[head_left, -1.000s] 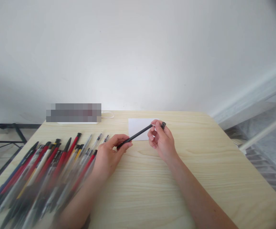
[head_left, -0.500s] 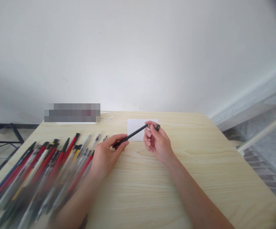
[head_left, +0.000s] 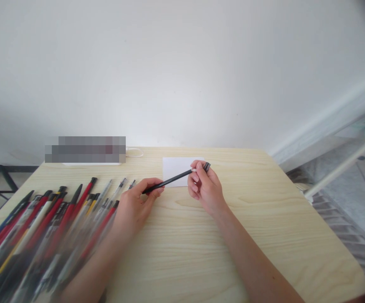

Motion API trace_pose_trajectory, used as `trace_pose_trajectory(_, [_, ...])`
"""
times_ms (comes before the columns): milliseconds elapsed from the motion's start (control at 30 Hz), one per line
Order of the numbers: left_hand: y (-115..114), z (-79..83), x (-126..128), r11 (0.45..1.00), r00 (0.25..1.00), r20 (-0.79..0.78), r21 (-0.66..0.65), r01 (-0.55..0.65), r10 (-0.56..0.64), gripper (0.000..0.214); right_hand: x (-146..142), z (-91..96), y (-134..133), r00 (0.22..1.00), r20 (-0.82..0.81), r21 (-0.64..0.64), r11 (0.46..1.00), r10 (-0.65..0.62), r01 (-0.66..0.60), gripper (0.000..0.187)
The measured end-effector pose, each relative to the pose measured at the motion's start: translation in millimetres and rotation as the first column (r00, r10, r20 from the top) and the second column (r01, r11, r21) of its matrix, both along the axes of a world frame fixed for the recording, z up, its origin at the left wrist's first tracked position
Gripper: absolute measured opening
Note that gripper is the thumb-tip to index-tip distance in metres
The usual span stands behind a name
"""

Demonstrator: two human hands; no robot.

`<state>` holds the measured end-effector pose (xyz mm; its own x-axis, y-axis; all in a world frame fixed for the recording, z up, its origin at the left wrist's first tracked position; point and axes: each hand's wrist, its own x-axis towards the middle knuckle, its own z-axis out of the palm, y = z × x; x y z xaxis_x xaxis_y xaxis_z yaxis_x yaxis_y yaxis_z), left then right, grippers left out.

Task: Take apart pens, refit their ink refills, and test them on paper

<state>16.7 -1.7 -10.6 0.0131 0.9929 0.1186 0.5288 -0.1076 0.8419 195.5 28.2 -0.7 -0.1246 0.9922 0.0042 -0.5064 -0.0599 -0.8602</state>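
Note:
My left hand [head_left: 139,198] is closed on a slim black pen [head_left: 176,177] by its lower left end. The pen slants up to the right, over the white paper. At its far end a short pale tip shows, right against the fingers of my right hand [head_left: 206,185]. That hand pinches a dark pen cap [head_left: 206,166] between thumb and forefinger, the cap's end poking out above them. Whether the tip touches the cap is hidden by the fingers. Both hands are held above the table.
A white sheet of paper [head_left: 172,166] lies behind the hands on the wooden table [head_left: 264,202]. Many pens [head_left: 52,223], red, black, white and clear, lie at the left, partly under my left forearm. A blurred-out object [head_left: 86,150] stands at the back left, by the wall.
The pen's pale tip now shows at the right-hand fingers, where only black showed before. The pen lies at a flatter slant. The whole view has shifted slightly to the right.

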Motion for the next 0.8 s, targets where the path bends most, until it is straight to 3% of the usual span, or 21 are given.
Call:
trace_pose_trajectory(500, [-1.6,7.7,2.1,0.993,0.994,-0.044,0.079,-0.091,0.095,0.019,11.0,0.2,1.3,0.965,0.257,0.075,0.994,0.054,-0.076,0.018])
trace_pose_trajectory(800, [-1.4,5.7,1.1,0.996,0.994,-0.071,0.054,-0.077,0.081,0.019,9.5,-2.1,1.2,0.961,0.271,0.094,0.992,0.052,-0.080,0.021])
